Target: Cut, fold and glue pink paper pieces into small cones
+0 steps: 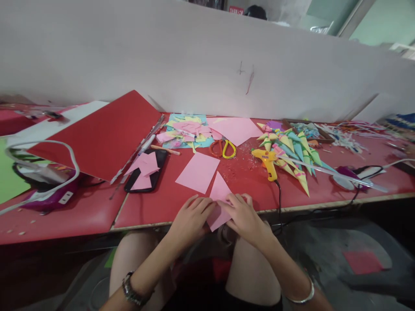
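A folded piece of pink paper [220, 186] lies at the table's front edge, its pointed end toward the back and its near part jutting past the edge. My left hand [192, 216] grips its left side, fingers bent over it. From the right, my right hand [244, 214] pinches the same paper between thumb and fingers. Just behind my left hand lies a flat pink sheet [197, 172]. Farther back are scissors [223, 149] with red and yellow handles.
A yellow glue gun [267, 162] rests at right beside several paper cones [292, 144]. Pink scraps lie on a black phone-like tray [155, 172] at left. Behind are paper offcuts [188, 129], a large red card [106, 134] and a white partition [194, 60]. A purple power strip [55, 196] stands far left.
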`<state>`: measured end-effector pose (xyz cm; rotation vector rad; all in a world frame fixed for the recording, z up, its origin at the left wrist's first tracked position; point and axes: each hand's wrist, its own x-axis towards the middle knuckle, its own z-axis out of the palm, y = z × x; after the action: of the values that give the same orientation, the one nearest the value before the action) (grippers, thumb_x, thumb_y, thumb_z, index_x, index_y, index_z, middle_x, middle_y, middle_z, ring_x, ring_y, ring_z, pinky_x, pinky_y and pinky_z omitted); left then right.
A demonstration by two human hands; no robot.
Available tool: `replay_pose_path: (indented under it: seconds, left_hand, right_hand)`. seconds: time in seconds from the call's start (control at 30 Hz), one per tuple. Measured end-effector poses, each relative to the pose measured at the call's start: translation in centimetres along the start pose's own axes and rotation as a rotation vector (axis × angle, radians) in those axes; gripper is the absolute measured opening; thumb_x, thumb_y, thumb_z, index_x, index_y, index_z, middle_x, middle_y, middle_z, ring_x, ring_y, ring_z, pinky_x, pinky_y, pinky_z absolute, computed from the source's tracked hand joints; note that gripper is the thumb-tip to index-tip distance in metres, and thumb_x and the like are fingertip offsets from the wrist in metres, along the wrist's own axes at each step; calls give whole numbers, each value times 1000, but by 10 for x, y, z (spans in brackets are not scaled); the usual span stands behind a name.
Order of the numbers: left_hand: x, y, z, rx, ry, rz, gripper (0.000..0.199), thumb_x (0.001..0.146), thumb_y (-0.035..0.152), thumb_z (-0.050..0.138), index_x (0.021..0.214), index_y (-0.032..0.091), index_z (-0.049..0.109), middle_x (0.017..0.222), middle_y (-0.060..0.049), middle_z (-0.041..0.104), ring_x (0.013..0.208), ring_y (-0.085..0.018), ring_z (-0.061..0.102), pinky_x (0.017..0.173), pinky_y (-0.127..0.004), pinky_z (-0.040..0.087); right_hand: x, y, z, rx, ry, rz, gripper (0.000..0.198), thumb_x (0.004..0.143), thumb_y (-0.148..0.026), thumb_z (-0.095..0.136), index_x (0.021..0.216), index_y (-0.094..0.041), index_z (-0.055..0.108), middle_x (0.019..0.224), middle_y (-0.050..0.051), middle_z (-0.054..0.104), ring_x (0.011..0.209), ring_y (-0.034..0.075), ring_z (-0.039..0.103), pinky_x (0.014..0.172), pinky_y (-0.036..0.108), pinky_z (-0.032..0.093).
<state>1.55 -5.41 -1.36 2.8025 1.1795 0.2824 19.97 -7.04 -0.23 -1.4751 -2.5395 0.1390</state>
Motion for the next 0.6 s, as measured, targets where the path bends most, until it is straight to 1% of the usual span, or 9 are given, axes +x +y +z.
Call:
replay_pose_path:
  seconds: [0.07, 0.13, 0.17, 0.23, 0.33, 0.47, 0.6]
  left_hand:
    - [-4, -9, -5, 2, 10, 24, 35, 79, 11, 52, 112, 22, 55, 106, -4, 64, 98, -20, 57, 93, -39, 39]
    - [-9, -20, -12, 9, -5, 75, 36, 81, 7, 47, 111, 24, 57, 105, -2, 65, 95, -19, 59, 89, -37, 41]
    - [-12, -25, -16, 14, -21, 98, 38, 80, 5, 47, 111, 25, 57, 107, -2, 65, 96, -19, 59, 87, -36, 42]
    - [-16, -32, -22, 32, -47, 117, 40, 79, 2, 46, 109, 25, 58, 110, -2, 64, 97, -19, 58, 88, -36, 42]
    - [-21, -35, -25, 37, -49, 97, 42, 75, 1, 48, 109, 24, 59, 109, -3, 64, 97, -20, 58, 90, -37, 40]
    - [-22, -30, -19, -13, 6, 95, 36, 79, 8, 50, 109, 23, 59, 102, -3, 67, 92, -18, 59, 80, -33, 44]
    - [-24, -29, -11, -43, 98, 42, 26, 82, 14, 49, 103, 24, 63, 94, -2, 68, 84, -17, 60, 72, -30, 45]
  right_hand:
    - [0, 8, 2, 106, 13, -37, 42, 80, -16, 54, 121, -26, 52, 112, 8, 55, 101, 22, 48, 87, 39, 34]
    - [1, 17, 7, 196, 36, -75, 36, 79, -17, 55, 114, -27, 59, 125, 7, 49, 111, 22, 43, 91, 38, 34]
    - [1, 22, 9, 232, 44, -97, 36, 78, -17, 56, 112, -28, 60, 128, 6, 48, 113, 22, 42, 92, 38, 34]
    - [3, 28, 15, 275, 58, -148, 40, 76, -12, 55, 111, -29, 61, 124, 4, 52, 110, 20, 45, 92, 38, 36]
    - [5, 26, 20, 268, 105, -179, 44, 73, -6, 52, 109, -30, 62, 116, 4, 58, 104, 19, 50, 93, 39, 37]
    - [7, 15, 21, 255, 134, -151, 33, 73, -14, 58, 104, -23, 65, 118, 8, 57, 106, 22, 49, 92, 39, 39]
    - [10, 12, 24, 329, 139, -138, 23, 75, -18, 60, 97, -20, 65, 106, 8, 62, 97, 20, 55, 85, 33, 43]
